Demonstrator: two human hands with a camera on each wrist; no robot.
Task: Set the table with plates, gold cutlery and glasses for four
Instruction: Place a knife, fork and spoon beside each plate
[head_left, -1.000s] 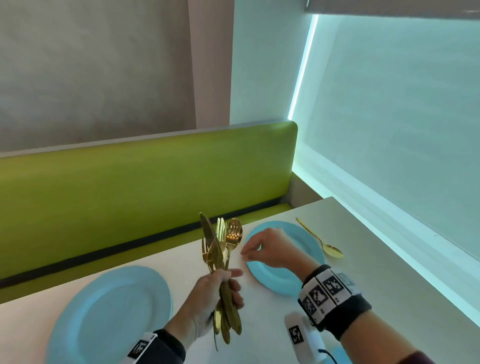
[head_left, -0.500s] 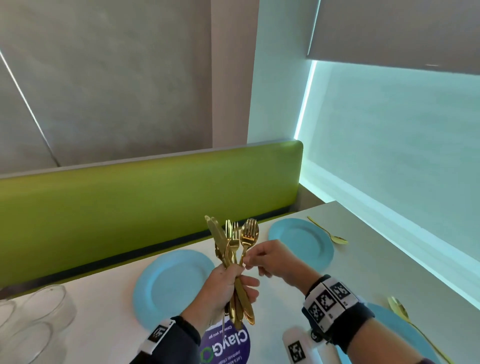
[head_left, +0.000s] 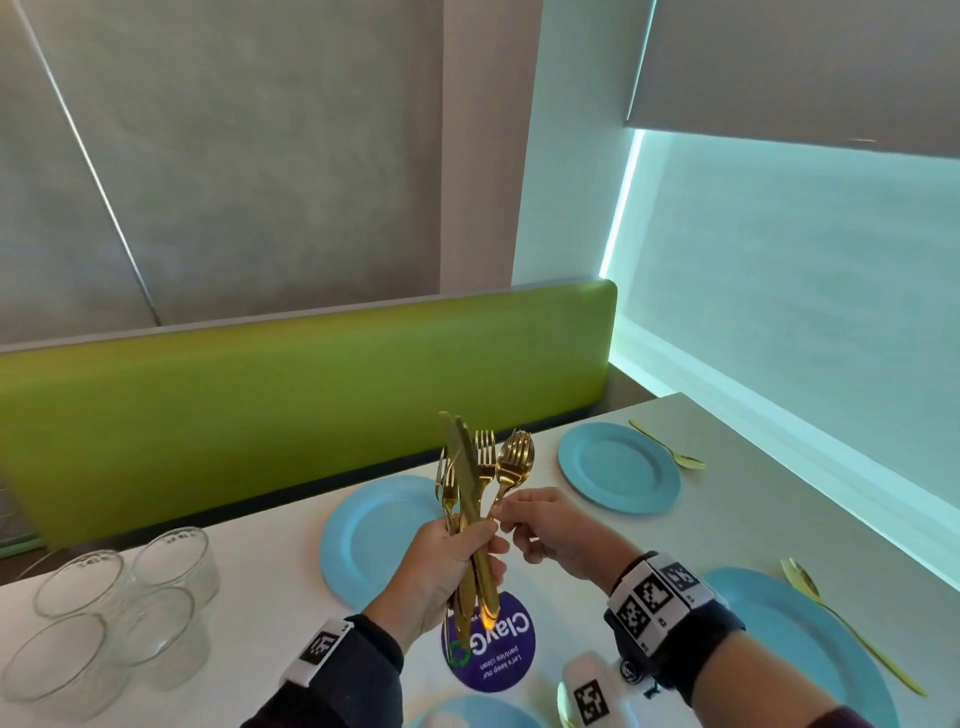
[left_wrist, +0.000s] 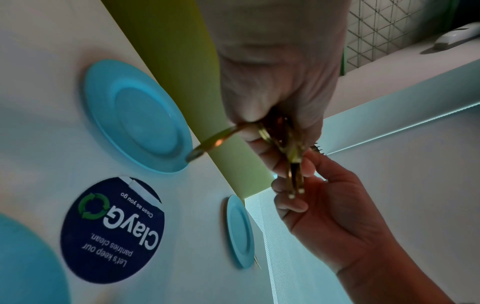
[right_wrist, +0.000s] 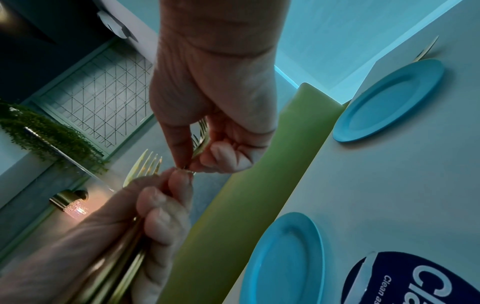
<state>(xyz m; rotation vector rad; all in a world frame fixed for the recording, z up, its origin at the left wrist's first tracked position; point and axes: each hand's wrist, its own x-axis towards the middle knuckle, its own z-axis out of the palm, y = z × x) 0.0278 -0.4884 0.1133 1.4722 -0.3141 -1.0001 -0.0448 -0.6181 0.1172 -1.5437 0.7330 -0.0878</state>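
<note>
Head view. Left hand (head_left: 447, 564) fisted round a bundle of gold cutlery (head_left: 470, 499), upright above the white table (head_left: 291, 587); knives and forks fan out at the top. Right hand (head_left: 550, 530), at 3 o'clock of the bundle, pinches the neck of one fork (head_left: 511, 465) between thumb and forefinger. Blue plate (head_left: 371, 540) directly behind the hands; second plate (head_left: 618, 467) at 2 o'clock with a gold spoon (head_left: 667, 452) just beside its right rim. Third plate (head_left: 800, 654) at 4 o'clock, another gold piece (head_left: 852, 629) lying on its right edge. Four clear glasses (head_left: 119, 608) clustered at 9 o'clock. Round purple sticker (head_left: 491, 654) on the table under the bundle.

Left wrist view. Left hand (left_wrist: 278, 86) clamped on handles; right hand (left_wrist: 335, 207) at 5 o'clock, fingertips closed on the gold stems (left_wrist: 294, 164). Two plates and the sticker at 8 o'clock.

Right wrist view. Right hand (right_wrist: 215, 115) thumb and finger nipped together on a fork stem (right_wrist: 198, 148); left hand (right_wrist: 145, 214) at 7 o'clock gripping the rest. Green bench back (right_wrist: 246, 195) runs diagonally.
</note>
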